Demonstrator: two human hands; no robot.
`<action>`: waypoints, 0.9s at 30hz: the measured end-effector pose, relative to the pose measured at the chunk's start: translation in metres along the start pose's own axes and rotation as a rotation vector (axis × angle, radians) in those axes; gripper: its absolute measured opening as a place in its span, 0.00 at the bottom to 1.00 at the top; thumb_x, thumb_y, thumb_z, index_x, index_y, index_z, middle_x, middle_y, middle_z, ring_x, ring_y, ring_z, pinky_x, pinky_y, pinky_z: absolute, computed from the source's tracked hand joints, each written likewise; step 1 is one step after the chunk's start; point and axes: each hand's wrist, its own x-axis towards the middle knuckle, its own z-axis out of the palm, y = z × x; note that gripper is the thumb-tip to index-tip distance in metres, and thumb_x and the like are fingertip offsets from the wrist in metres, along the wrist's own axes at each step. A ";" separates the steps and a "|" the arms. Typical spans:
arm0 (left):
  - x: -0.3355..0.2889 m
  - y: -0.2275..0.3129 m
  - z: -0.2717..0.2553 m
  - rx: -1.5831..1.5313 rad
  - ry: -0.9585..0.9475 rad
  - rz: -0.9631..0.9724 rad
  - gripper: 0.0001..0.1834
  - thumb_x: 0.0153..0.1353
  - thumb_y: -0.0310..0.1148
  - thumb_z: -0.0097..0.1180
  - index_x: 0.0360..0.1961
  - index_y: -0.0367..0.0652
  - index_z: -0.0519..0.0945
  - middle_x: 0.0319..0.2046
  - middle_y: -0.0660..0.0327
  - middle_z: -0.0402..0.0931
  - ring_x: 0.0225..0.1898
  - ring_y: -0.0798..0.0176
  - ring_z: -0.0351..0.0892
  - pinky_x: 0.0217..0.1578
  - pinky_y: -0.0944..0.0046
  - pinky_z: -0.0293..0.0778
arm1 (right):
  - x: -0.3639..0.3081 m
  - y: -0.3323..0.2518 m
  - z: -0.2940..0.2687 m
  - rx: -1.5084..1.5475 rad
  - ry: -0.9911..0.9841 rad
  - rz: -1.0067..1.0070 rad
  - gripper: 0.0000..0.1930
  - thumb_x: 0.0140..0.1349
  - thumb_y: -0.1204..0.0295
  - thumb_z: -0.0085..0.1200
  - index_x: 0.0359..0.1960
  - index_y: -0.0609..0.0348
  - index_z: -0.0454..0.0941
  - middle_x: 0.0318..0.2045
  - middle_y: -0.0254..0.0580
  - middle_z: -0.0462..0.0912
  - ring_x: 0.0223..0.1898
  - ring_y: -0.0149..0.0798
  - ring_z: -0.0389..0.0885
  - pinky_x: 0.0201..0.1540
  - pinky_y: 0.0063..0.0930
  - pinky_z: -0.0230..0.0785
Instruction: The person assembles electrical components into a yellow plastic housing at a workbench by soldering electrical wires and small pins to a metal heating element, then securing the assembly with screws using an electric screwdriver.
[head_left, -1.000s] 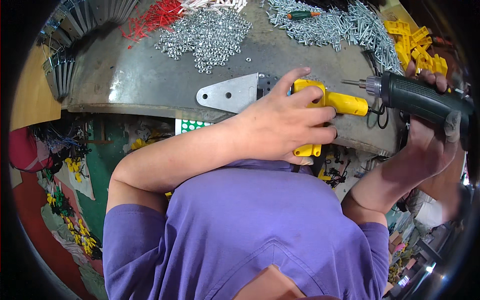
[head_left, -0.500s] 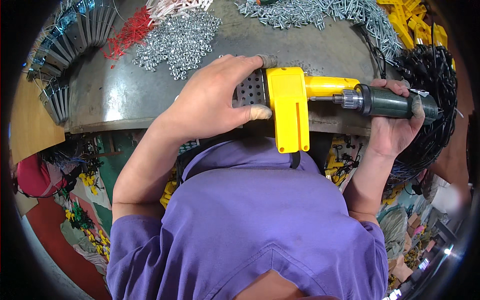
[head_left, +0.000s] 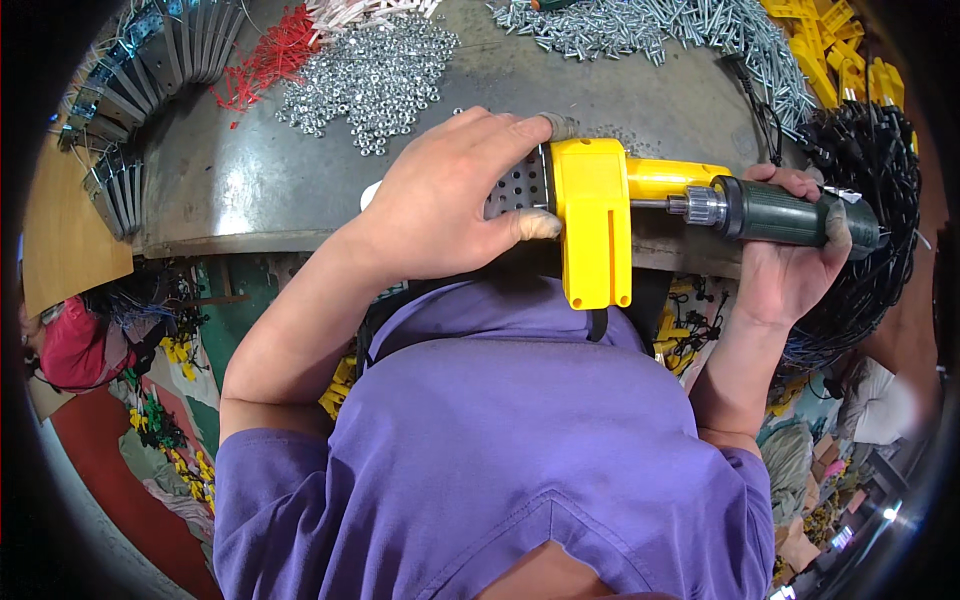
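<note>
My left hand (head_left: 450, 200) grips a dark perforated metal sleeve (head_left: 518, 185) joined to a yellow plastic housing (head_left: 592, 220), with covered thumb and fingertip near the joint. The housing has a slotted block pointing down toward me and a yellow handle-like part (head_left: 675, 178) reaching right. Wrapped in my right hand (head_left: 790, 250) is a dark green electric screwdriver (head_left: 785, 212), held level. Its thin bit points left and meets the right side of the housing; the tip is hidden there. A white piece (head_left: 369, 195) shows beside my left wrist.
Metal nuts (head_left: 375, 80) lie heaped at the far left, next to red pieces (head_left: 275, 60). Screws (head_left: 620, 30) are piled at the back. Yellow parts (head_left: 830, 45) and bundled black cables (head_left: 865, 240) crowd the right. Bent metal strips (head_left: 120, 190) stand in rows at left.
My left hand and the yellow housing have shifted slightly right, toward the screwdriver. Less of the bit shows between chuck and housing. My right hand keeps its grip in nearly the same place.
</note>
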 end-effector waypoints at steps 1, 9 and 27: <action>-0.001 0.000 0.001 0.001 0.001 -0.001 0.36 0.44 0.40 0.69 0.53 0.35 0.70 0.43 0.49 0.75 0.44 0.44 0.73 0.45 0.52 0.70 | 0.004 -0.004 0.000 -0.008 -0.016 0.001 0.19 0.49 0.75 0.59 0.41 0.67 0.67 0.34 0.43 0.71 0.42 0.40 0.71 0.66 0.47 0.49; 0.001 -0.003 0.001 0.009 0.007 0.007 0.36 0.44 0.43 0.69 0.52 0.35 0.71 0.42 0.51 0.75 0.44 0.45 0.73 0.45 0.52 0.71 | 0.021 0.000 0.004 -0.069 -0.023 -0.065 0.18 0.48 0.75 0.60 0.38 0.70 0.69 0.34 0.46 0.73 0.42 0.42 0.72 0.66 0.46 0.52; -0.001 -0.027 -0.025 -0.006 0.224 -0.066 0.22 0.56 0.29 0.60 0.52 0.41 0.72 0.39 0.50 0.75 0.40 0.47 0.75 0.41 0.56 0.73 | 0.028 -0.003 0.002 -0.076 -0.004 0.011 0.19 0.51 0.75 0.59 0.42 0.68 0.66 0.35 0.46 0.72 0.43 0.42 0.72 0.67 0.48 0.48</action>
